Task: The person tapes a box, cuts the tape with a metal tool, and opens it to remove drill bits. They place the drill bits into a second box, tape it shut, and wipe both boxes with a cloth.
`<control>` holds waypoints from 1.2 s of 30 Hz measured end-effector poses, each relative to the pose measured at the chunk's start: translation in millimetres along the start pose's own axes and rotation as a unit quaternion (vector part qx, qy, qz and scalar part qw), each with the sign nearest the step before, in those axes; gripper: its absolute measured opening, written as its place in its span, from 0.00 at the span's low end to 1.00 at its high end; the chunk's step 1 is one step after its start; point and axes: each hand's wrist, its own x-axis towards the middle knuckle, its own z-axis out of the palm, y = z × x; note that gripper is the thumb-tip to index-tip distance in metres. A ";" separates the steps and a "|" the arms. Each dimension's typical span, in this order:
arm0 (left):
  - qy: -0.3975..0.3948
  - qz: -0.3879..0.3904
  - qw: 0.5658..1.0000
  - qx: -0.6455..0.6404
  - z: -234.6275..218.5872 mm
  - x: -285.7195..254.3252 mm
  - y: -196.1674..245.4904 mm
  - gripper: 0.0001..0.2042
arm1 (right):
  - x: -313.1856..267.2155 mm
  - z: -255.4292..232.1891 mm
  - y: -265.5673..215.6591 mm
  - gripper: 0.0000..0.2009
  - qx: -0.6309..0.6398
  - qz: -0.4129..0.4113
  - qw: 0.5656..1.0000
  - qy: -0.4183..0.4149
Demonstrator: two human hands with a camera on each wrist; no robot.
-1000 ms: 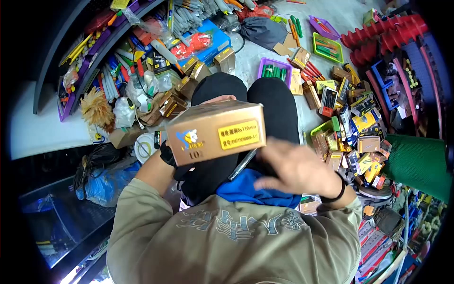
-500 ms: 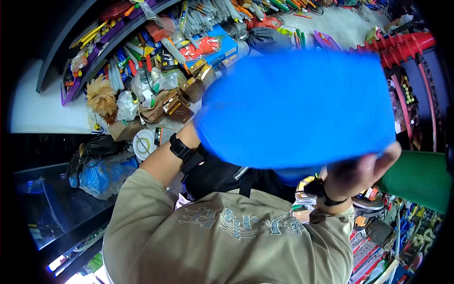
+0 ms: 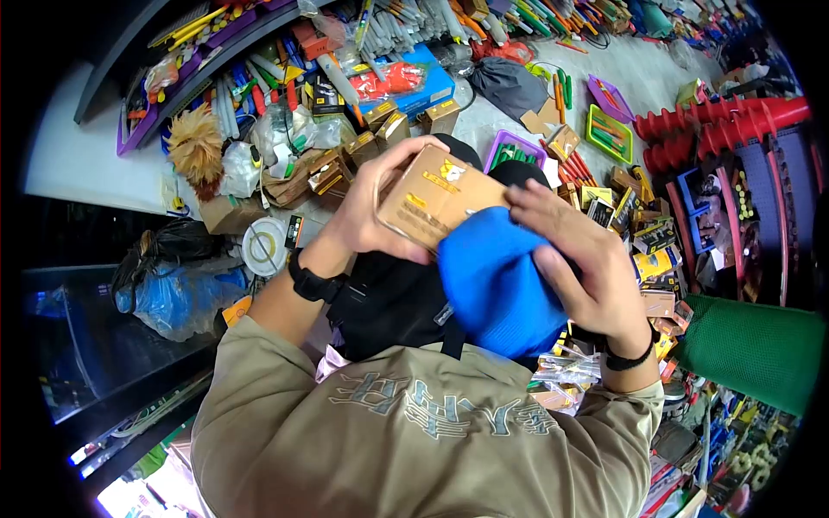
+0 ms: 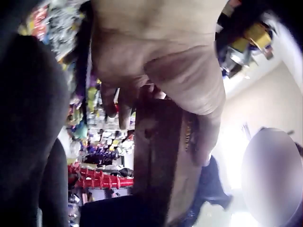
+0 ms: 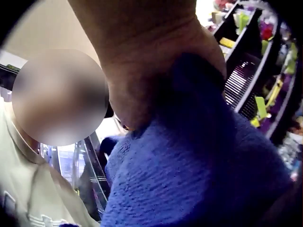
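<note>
The left hand (image 3: 367, 207) grips a brown cardboard box (image 3: 436, 197) by its left end, thumb along the near side; the left wrist view shows the box (image 4: 158, 156) below the palm. Against the box's right end, the right hand (image 3: 583, 259) holds a bunched blue cloth (image 3: 496, 285), thumb and fingers bent round it. In the right wrist view the cloth (image 5: 189, 165) hangs from the hand and hides most of the fingers. Both hands are above the person's lap.
Small boxes (image 3: 661, 233) lie heaped at the right, beside a green mesh roll (image 3: 751, 354). Beyond the knees are a purple basket (image 3: 515, 138) and a yellow-green basket (image 3: 609, 134). A blue plastic bag (image 3: 186, 298) and a white round reel (image 3: 264, 246) sit at the left.
The blue cloth, spread wide across the view half a second ago, is now bunched against the box. The box, earlier showing its end label, now lies tilted with its broad face visible.
</note>
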 end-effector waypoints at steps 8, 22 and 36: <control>0.012 0.163 0.919 0.358 40.1 4.6 32.2 0.44 | 12.6 59.9 10.2 0.27 0.043 -0.005 0.992 0.123; 0.028 0.197 0.971 0.137 30.3 -39.4 36.9 0.56 | -9.4 24.7 45.5 0.27 -0.019 0.164 0.986 -0.005; 0.175 -0.043 0.888 -0.424 -15.0 -134.7 3.5 0.36 | 46.0 88.8 -9.8 0.57 0.203 -0.117 0.972 0.026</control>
